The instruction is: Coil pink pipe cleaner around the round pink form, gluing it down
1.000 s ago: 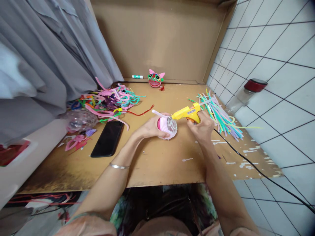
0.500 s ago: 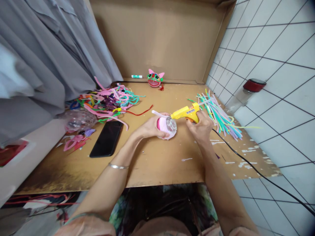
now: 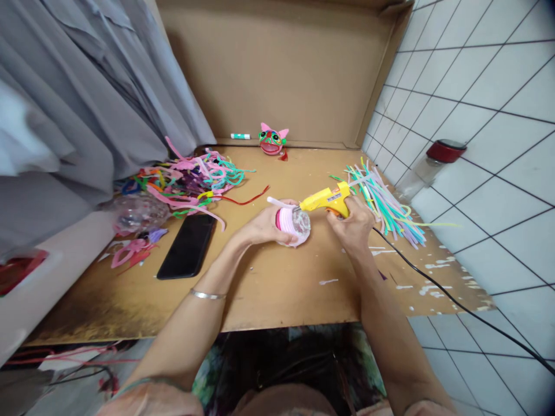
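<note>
Cupping a pink-wrapped cylinder (image 3: 287,223) from the left, left hand (image 3: 264,225), facing right hand (image 3: 355,226) clenched round a yellow glue gun (image 3: 324,199).

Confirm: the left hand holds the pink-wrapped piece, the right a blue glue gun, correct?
The glue gun in the right hand is yellow, not blue, as the head view shows; the left hand does hold the pink-wrapped piece.

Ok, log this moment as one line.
left hand: holding pink-wrapped container | right hand: gripping yellow glue gun | nozzle: at container's upper edge | table: phone, pipe cleaners
</note>
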{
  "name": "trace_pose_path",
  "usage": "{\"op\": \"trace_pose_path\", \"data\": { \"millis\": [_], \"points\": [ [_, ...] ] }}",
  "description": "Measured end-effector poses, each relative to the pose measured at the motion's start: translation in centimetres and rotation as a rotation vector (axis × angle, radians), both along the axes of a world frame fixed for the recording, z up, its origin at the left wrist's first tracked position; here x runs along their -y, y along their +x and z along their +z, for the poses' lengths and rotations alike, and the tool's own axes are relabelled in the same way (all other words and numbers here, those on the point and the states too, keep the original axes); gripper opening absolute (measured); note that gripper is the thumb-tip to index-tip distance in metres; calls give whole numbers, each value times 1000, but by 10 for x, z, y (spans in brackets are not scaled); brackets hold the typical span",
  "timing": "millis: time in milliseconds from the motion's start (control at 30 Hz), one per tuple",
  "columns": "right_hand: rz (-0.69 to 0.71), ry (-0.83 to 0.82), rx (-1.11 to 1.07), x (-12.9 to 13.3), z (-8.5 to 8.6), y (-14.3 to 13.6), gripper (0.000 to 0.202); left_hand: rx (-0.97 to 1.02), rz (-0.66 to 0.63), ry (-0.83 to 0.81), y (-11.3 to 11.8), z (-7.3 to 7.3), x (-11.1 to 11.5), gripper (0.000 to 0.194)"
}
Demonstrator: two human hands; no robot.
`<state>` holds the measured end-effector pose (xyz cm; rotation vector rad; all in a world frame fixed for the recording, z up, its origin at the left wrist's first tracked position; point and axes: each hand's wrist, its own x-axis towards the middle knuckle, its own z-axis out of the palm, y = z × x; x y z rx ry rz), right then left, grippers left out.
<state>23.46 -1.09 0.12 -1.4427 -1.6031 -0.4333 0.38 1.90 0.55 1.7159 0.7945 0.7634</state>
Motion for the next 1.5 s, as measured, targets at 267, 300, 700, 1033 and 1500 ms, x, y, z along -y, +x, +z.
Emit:
{"op": "trace_pose_path", "data": {
  "millis": [267,300,700,1033,1500],
  "points": [
    [-12,3,-35,1,2,-1,11,9,0,-3,1,2,1,81],
    [-14,0,-39,1,3,-1,11,7,-1,-6,1,2,1,82],
    [-20,-16,-67,-1,0,-1,9,12,-8,-9,0,0,0,82],
    [-122,-125,-304,-11,-3,6,21,-82,26,18,0,6,3,81],
    [-452,-448,-220,-31,-36,35,57,-213,72,129,3,8,7,77]
  ]
}}
